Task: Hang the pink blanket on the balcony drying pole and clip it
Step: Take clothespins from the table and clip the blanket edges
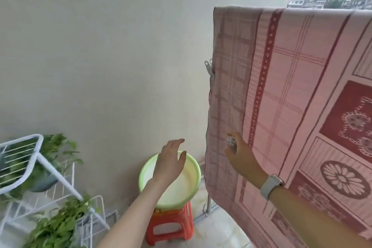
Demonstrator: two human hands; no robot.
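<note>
The pink patterned blanket [281,90] hangs draped over the drying pole, which it hides along its top fold. A metal clip [209,69] grips the blanket's left edge about a third of the way down. My right hand [240,155], with a white watch on its wrist, pinches a small pale clip [231,143] against the blanket's left part, lower down. My left hand [171,159] floats with straight fingers above the green basin, left of the blanket and touching nothing.
A light green basin [193,162] sits on an orange plastic stool [171,225] by the wall. A white wire plant rack [40,167] with leafy green plants stands at the left. A metal rail post [208,205] runs near the floor under the blanket.
</note>
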